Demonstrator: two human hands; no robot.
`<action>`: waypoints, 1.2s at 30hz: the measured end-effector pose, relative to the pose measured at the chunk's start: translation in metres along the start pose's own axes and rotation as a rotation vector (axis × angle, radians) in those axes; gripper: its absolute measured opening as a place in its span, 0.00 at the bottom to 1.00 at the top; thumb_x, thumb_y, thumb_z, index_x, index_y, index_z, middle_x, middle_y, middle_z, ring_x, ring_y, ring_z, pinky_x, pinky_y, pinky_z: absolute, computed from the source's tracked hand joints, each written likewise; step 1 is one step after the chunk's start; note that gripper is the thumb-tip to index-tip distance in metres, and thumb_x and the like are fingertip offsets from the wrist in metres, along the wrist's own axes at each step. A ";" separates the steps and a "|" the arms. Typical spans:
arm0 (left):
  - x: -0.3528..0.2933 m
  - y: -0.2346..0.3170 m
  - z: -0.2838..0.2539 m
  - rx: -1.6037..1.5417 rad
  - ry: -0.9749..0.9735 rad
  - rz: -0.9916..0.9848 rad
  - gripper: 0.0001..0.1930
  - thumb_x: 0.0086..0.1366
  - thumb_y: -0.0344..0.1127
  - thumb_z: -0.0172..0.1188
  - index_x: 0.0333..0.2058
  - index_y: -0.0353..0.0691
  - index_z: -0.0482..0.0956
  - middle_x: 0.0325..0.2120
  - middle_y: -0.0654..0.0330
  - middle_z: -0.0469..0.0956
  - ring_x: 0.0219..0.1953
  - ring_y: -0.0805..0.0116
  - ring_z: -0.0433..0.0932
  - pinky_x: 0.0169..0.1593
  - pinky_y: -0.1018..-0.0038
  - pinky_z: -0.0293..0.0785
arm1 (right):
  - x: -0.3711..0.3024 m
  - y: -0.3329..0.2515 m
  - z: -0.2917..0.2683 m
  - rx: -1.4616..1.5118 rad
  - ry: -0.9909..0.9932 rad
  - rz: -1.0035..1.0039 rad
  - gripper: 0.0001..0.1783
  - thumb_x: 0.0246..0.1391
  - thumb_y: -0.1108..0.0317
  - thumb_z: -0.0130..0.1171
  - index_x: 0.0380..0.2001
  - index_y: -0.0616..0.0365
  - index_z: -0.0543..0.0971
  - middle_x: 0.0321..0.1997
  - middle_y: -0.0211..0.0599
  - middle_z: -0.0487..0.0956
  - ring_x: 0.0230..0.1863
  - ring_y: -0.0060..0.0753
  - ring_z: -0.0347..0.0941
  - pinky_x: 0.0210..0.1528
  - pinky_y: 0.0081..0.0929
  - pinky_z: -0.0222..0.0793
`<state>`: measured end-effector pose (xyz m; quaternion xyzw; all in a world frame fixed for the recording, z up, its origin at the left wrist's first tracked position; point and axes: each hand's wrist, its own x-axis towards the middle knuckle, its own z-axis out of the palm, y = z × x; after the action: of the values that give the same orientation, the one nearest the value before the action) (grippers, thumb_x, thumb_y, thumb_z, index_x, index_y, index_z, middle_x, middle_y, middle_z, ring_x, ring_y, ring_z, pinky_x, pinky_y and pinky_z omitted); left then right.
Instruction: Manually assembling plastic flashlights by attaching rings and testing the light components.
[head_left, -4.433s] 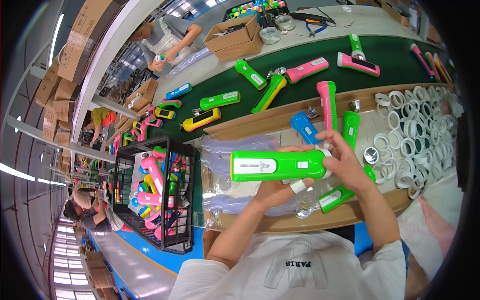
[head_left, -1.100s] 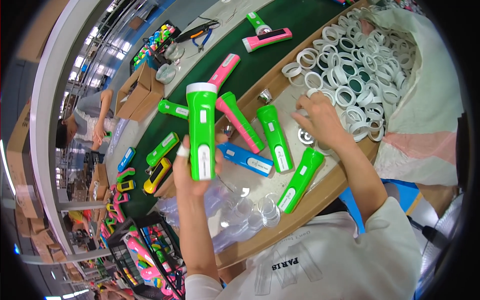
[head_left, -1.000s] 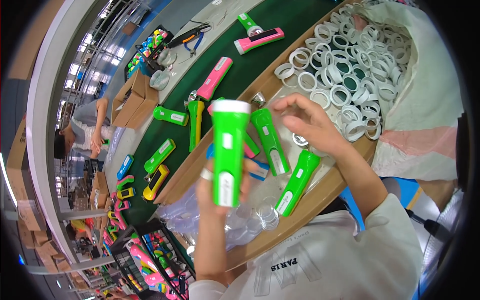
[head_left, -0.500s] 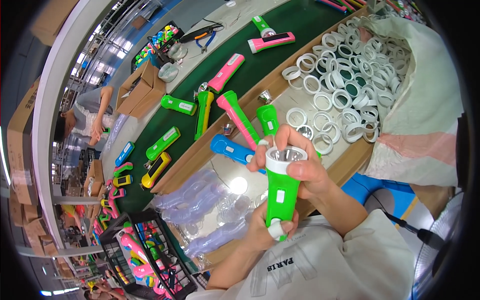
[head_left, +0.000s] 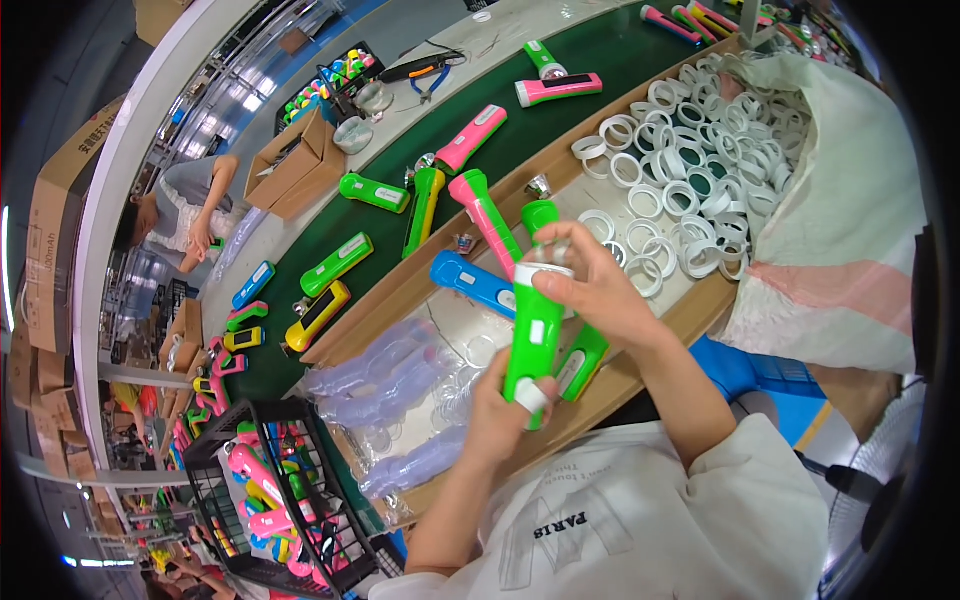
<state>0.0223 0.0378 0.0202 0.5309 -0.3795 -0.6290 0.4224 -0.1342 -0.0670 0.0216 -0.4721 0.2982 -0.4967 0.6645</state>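
Ahead of you, the pale worktop (head_left: pixel 505 38) carries an open box (head_left: pixel 313 187) with a clear bowl (head_left: pixel 353 136) just beside it and blue pliers (head_left: pixel 436 84) near the bowl. Left of the box, you see a co-worker (head_left: pixel 185 215) in a grey top and white apron. Farther left, you have stacked cartons (head_left: pixel 75 220); to your right, a white sack (head_left: pixel 840 210) with a pinkish band.

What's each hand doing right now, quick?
Left hand: closed, holding the green flashlight by its lower end.
Right hand: closed on that flashlight's white head ring.
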 end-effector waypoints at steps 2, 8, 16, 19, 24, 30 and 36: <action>0.023 0.012 -0.029 -0.029 0.055 0.003 0.20 0.61 0.35 0.62 0.49 0.38 0.69 0.30 0.63 0.75 0.24 0.75 0.74 0.25 0.77 0.72 | 0.011 0.002 -0.031 -0.633 0.171 -0.184 0.26 0.49 0.60 0.65 0.48 0.58 0.67 0.42 0.49 0.75 0.47 0.44 0.72 0.48 0.33 0.70; 0.142 0.059 -0.155 0.754 0.535 0.438 0.24 0.63 0.35 0.56 0.57 0.35 0.65 0.39 0.52 0.75 0.41 0.60 0.74 0.47 0.69 0.69 | 0.034 0.023 -0.081 -1.623 0.195 -0.072 0.18 0.44 0.59 0.67 0.33 0.63 0.78 0.37 0.50 0.74 0.44 0.50 0.70 0.45 0.41 0.70; 0.112 0.058 -0.104 1.312 0.081 0.282 0.12 0.51 0.32 0.63 0.36 0.37 0.78 0.34 0.48 0.77 0.38 0.49 0.76 0.43 0.59 0.71 | 0.038 0.031 -0.095 -1.574 0.138 -0.032 0.17 0.41 0.64 0.65 0.35 0.62 0.78 0.43 0.52 0.72 0.45 0.52 0.70 0.46 0.41 0.70; 0.074 0.022 -0.086 1.428 -0.073 0.453 0.16 0.49 0.26 0.62 0.39 0.39 0.78 0.33 0.52 0.77 0.39 0.51 0.75 0.45 0.62 0.68 | 0.038 0.026 -0.089 -1.413 0.182 -0.267 0.14 0.43 0.66 0.65 0.32 0.63 0.77 0.44 0.56 0.71 0.45 0.56 0.70 0.45 0.40 0.71; 0.062 0.002 -0.087 1.379 -0.080 0.482 0.20 0.47 0.28 0.68 0.42 0.41 0.77 0.31 0.57 0.75 0.39 0.57 0.73 0.44 0.66 0.63 | 0.036 0.008 -0.042 -1.101 0.032 -0.402 0.14 0.45 0.66 0.65 0.30 0.63 0.74 0.52 0.61 0.67 0.45 0.61 0.71 0.45 0.43 0.70; 0.061 0.047 -0.084 0.566 0.151 0.397 0.10 0.57 0.28 0.64 0.39 0.35 0.81 0.29 0.63 0.79 0.32 0.77 0.75 0.36 0.79 0.71 | 0.047 0.012 -0.015 -1.171 -0.095 -0.623 0.23 0.42 0.67 0.68 0.41 0.61 0.71 0.52 0.57 0.68 0.50 0.58 0.68 0.50 0.42 0.68; 0.127 0.087 -0.038 0.534 0.071 0.654 0.11 0.59 0.27 0.62 0.42 0.38 0.79 0.35 0.63 0.78 0.36 0.75 0.75 0.40 0.78 0.70 | 0.049 0.018 -0.008 -0.756 -0.120 -0.438 0.39 0.42 0.71 0.66 0.59 0.58 0.61 0.56 0.48 0.66 0.56 0.54 0.64 0.57 0.39 0.63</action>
<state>0.0610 -0.1131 0.0513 0.4949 -0.6626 -0.3229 0.4602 -0.1183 -0.1151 0.0059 -0.7621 0.3128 -0.4537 0.3400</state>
